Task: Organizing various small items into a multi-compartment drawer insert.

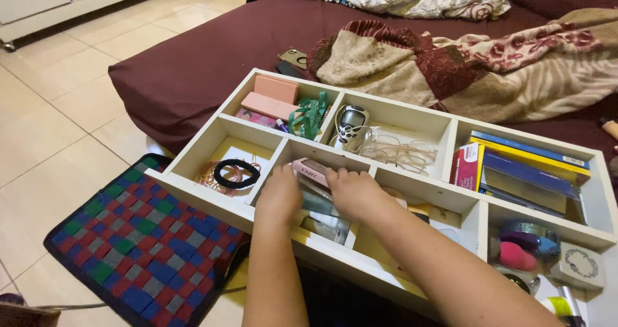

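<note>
A white wooden organiser tray [412, 184] with several compartments rests on the edge of a maroon mattress [212, 50]. Both hands reach into its front middle compartment. My left hand [278, 195] lies over the left side of that compartment, fingers curled down among silvery packets [325, 223]. My right hand [354, 192] sits just right of it, fingers on a small pink box [311, 170] at the back of the compartment. What each hand grips is hidden by the hands themselves.
Other compartments hold black hair ties [236, 172], pink boxes [275, 96], a green ribbon [309, 114], a silver handheld device [352, 127] with clear wires, blue and yellow boxes [524, 172], and a pink sponge [517, 256]. A woven checked mat [141, 243] lies on the tiled floor. Blankets [476, 56] cover the mattress.
</note>
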